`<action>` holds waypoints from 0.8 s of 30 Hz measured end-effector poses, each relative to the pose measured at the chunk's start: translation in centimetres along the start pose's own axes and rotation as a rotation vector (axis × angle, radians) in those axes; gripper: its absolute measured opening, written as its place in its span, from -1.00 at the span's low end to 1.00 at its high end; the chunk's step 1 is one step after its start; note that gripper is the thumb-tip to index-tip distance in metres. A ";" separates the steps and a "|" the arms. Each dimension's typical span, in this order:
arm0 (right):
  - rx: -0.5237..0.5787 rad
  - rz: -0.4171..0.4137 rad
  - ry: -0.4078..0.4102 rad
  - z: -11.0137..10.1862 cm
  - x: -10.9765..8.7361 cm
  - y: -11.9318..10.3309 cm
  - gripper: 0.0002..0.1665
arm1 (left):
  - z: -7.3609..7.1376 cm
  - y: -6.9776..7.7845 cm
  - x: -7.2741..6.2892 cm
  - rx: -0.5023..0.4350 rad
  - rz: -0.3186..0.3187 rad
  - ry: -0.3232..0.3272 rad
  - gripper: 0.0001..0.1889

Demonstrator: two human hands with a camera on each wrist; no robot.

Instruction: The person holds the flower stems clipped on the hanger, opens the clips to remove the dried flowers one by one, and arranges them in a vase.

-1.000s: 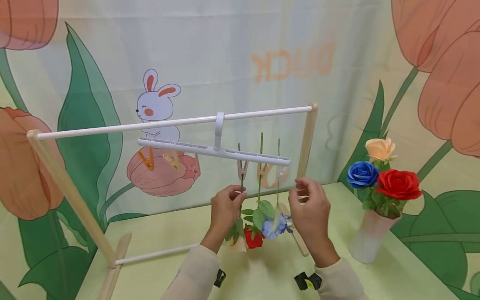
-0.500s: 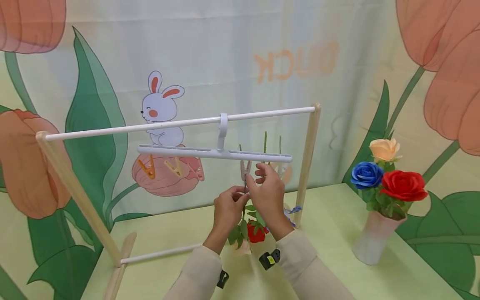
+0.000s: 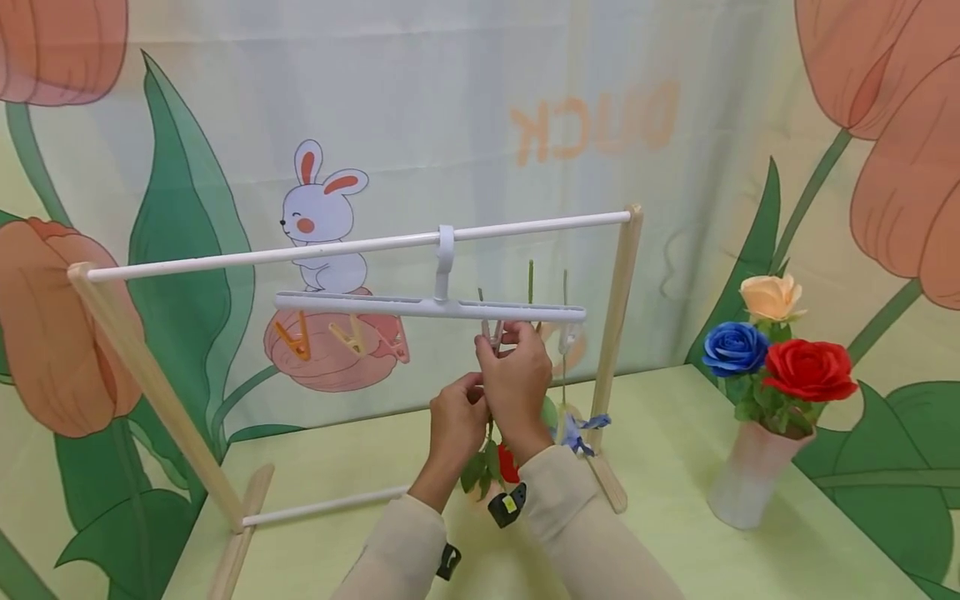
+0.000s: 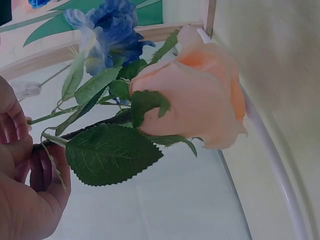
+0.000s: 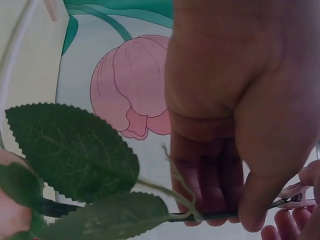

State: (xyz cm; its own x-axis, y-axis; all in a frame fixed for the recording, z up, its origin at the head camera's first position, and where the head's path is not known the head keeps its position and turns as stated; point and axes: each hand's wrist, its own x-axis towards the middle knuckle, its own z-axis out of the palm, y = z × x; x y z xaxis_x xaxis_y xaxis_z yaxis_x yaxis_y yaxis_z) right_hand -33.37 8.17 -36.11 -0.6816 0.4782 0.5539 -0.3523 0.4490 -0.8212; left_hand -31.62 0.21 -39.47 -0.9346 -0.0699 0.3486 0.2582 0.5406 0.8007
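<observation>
My left hand (image 3: 456, 421) pinches the dark stem of an upside-down peach rose (image 4: 190, 97), whose serrated leaves (image 4: 112, 155) spread below my fingers. Just above it, my right hand (image 3: 517, 379) grips a pale pink clothespin (image 5: 295, 196) at the white hanger (image 3: 360, 303); the rose stem runs up to this clothespin. How far its jaws are apart is hard to see. Beside my right wrist hang a red rose (image 3: 507, 463), partly hidden, and a blue flower (image 3: 577, 435) on a thin stem held by a white clothespin (image 3: 567, 337).
The hanger hooks over the white bar (image 3: 337, 248) of a wooden-legged rack (image 3: 161, 392). Orange (image 3: 294, 335), yellow (image 3: 348, 335) and pink (image 3: 393, 337) clothespins hang from its left half. At right stands a vase (image 3: 742, 475) with peach, blue and red roses.
From the right, my right hand has come across to the pale pink clothespin and now grips it. My left hand stays on the rose stem. The hanger has swung slightly.
</observation>
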 end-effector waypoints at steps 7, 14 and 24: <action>-0.018 -0.046 0.051 0.5 -0.1 -0.2 -0.73 | -0.2 0.0 -0.1 0.015 0.022 0.027 -0.84; -0.012 -0.067 0.074 0.5 -0.2 -0.6 -0.78 | -0.2 -0.4 -0.2 0.004 0.003 -0.007 -0.86; -0.009 -0.045 0.032 0.2 -0.5 -0.2 -0.70 | -0.5 -0.9 -1.0 0.082 0.016 -0.096 -0.89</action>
State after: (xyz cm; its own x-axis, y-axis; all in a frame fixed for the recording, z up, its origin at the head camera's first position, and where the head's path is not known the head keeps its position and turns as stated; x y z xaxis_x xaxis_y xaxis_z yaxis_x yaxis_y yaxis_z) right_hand -33.04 7.68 -36.26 -0.6439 0.4814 0.5947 -0.3763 0.4775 -0.7940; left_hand -30.78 -0.66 -40.33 -0.9507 0.0182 0.3096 0.2564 0.6077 0.7517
